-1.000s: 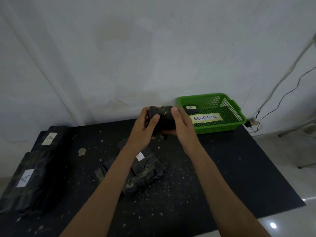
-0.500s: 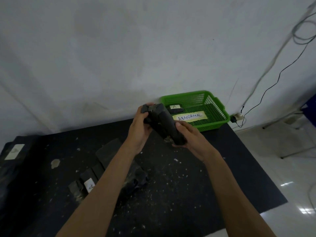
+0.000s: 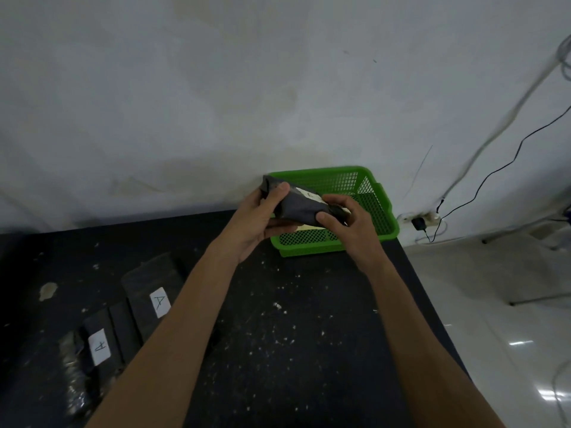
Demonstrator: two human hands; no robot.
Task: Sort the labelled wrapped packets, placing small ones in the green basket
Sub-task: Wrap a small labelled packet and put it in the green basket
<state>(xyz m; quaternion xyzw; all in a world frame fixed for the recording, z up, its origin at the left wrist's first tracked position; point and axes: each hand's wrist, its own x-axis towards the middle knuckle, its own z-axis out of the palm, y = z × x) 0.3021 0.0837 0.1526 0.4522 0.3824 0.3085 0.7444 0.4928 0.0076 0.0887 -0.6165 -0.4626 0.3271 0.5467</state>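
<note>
Packets with white labels marked "A" lie nearest, on the left of the black table [image 3: 309, 350]: one packet [image 3: 99, 344] at the near left, and a second packet [image 3: 154, 288] just beyond it, partly hidden under the left forearm. Pale flecks and a pale blotch [image 3: 48, 290] are scattered on the tabletop.

Farther out, both bare arms reach forward over the table. The left hand [image 3: 256, 223] and right hand [image 3: 346, 227] together grasp a small dark wrapped packet [image 3: 296, 202], held in the air above the near-left part of the green basket [image 3: 380, 211]. The left thumb lies on top of the packet's left end with fingers curled under; the right fingers pinch its right end. A white label on the packet's upper face shows between the hands, its writing too blurred to read.

The basket sits at the table's far right corner against the white wall [image 3: 216, 88]. A pale slip shows inside it beneath the packet. Right of the basket, a black cable [image 3: 494, 177] runs down to a plug [image 3: 418, 223] near the floor.
</note>
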